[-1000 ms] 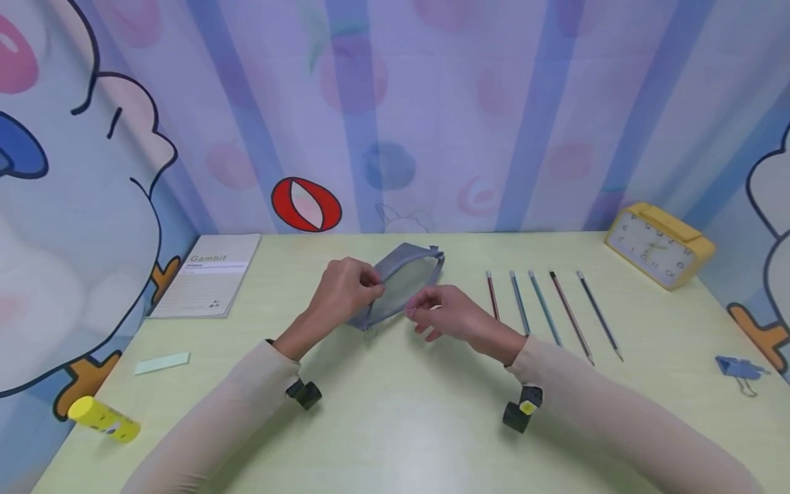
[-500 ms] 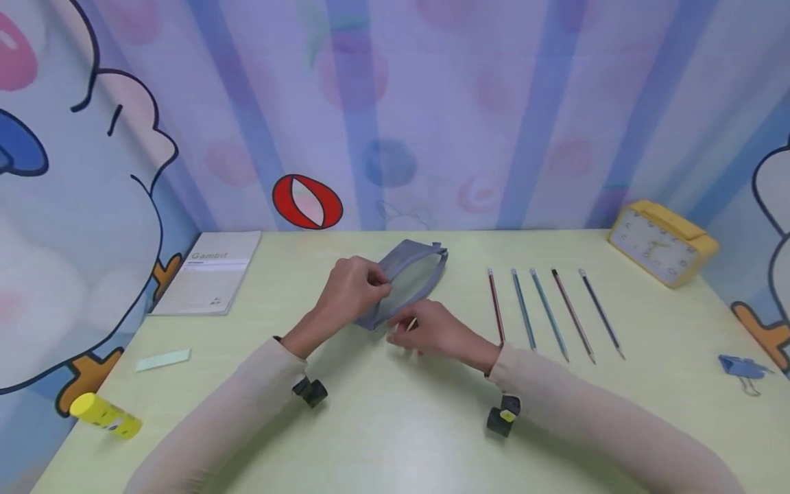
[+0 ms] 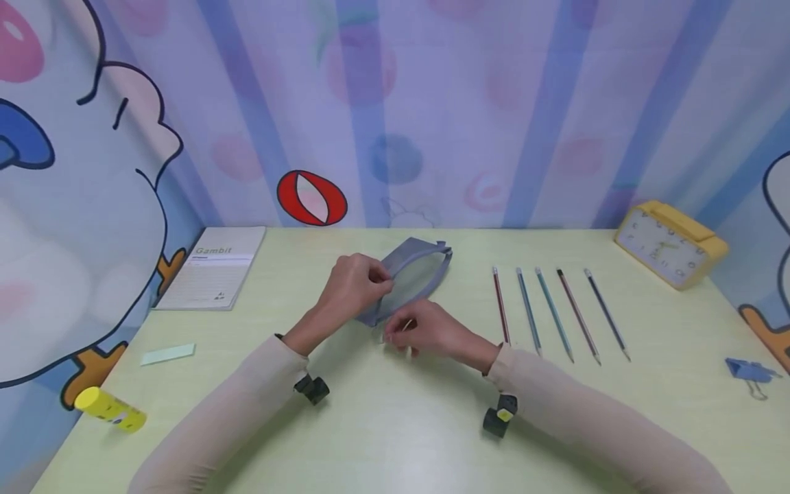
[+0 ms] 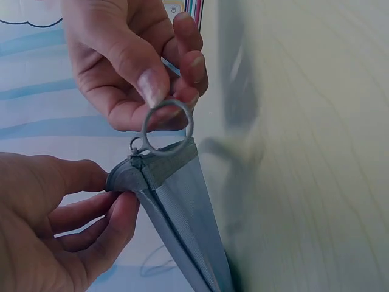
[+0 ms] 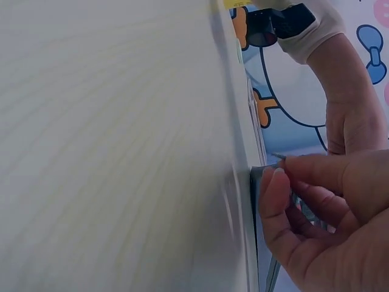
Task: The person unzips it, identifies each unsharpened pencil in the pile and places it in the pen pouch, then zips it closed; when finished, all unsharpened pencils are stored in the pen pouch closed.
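Observation:
A grey-blue zip pouch (image 3: 404,255) with a see-through mesh side stands tilted on the table in the head view. My left hand (image 3: 352,285) pinches its upper edge; in the left wrist view, thumb and fingers grip the pouch's corner beside the zip end. A round zipper pull ring (image 4: 146,135) sticks up from that corner. My right hand (image 3: 426,328) pinches the ring between thumb and forefinger, its other fingers loosely curled. In the right wrist view, my right hand (image 5: 328,213) hides most of the ring and pouch.
Several pencils, among them a teal pencil (image 3: 552,312), lie side by side right of the pouch. Farther right are a yellow clock (image 3: 669,243) and a blue binder clip (image 3: 749,370). Leftward lie a notepad (image 3: 212,271), a pale green strip (image 3: 168,354) and a yellow cylinder (image 3: 111,409).
My right hand has moved left and slightly down along the pouch to its near end and taken hold of the zipper pull ring. My left hand keeps its grip on the edge.

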The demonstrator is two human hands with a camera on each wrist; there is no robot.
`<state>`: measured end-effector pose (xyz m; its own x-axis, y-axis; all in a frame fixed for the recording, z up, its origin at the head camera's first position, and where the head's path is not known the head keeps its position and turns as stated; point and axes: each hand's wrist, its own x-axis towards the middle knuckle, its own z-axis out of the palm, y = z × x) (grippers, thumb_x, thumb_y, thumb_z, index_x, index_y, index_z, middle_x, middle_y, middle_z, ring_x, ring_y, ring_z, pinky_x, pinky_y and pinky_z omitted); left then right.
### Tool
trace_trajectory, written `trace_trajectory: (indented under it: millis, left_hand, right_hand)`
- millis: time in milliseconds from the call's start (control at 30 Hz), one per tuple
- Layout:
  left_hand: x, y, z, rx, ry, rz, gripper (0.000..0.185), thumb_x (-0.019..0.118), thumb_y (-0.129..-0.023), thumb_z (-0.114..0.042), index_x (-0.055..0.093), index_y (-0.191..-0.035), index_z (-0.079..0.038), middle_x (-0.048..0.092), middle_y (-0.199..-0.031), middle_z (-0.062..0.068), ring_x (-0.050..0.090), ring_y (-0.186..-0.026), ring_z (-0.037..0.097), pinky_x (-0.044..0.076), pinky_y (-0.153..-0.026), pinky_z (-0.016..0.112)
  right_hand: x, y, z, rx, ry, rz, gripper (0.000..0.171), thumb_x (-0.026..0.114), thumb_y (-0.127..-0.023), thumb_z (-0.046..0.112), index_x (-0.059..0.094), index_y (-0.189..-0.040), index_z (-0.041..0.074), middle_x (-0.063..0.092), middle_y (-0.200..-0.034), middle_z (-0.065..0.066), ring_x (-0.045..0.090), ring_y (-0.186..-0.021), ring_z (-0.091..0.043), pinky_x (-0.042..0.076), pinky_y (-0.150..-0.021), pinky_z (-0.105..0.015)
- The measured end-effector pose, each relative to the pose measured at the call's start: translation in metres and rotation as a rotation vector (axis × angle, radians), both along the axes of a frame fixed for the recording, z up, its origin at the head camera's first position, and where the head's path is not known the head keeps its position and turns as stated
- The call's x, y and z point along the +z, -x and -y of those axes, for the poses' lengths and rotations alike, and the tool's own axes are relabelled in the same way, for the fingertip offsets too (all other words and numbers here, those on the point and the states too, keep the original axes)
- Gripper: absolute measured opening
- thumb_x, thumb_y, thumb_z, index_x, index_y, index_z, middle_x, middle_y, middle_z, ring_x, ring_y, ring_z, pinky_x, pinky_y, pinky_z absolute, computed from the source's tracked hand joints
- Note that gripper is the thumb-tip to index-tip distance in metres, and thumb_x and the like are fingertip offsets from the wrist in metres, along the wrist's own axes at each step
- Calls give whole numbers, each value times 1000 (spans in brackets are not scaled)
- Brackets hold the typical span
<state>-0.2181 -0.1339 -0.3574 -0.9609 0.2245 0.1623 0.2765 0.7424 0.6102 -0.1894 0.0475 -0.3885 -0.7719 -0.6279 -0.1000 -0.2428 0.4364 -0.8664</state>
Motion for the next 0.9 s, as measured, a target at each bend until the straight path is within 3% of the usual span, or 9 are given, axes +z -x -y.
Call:
trace_trajectory:
  millis: [100,233,500,733,900]
  left_hand:
    - [0,-1,1,2,-3,0,12,70,-90,-15,81,-89,-10,78,-83,4,69,-72,13,54,-62,25]
    - [-1,-3,3,-12,-14,-11,12,70,-90,-15,81,-91,-9,78,-84,4,69,-71,13,55,-63,25]
    - [3,-12,16,-57,-17,-9,16,71,-94,-23,81,-96,-11,78,-85,2,65,-70,11,52,-64,25]
    - [10,-34,36,-138,61,3,13,70,-92,-9,80,-100,-6,79,-92,5,71,-80,12,57,-69,26]
    - [9,-47,44,-142,143,54,25,75,-87,-5,77,-112,-3,77,-107,10,73,-88,18,59,-71,27]
  right_hand:
    - [-1,-2,0,-10,20,-5,16,62,-96,8,73,-104,1,74,-98,-15,69,-78,-22,58,-64,-31]
    - [-1,-6,1,-36,48,-102,11,59,-95,6,69,-99,2,73,-93,-15,71,-80,-27,58,-64,-29]
    - [3,-13,5,-97,53,-273,9,61,-99,10,67,-102,3,75,-86,-9,72,-72,-14,54,-61,-23]
    - [0,-13,7,-144,109,-305,10,66,-96,7,71,-101,1,76,-87,-12,73,-75,-17,55,-64,-22]
    - [2,-13,9,-181,148,-287,11,67,-95,8,72,-101,0,76,-90,-13,75,-79,-22,58,-69,-23]
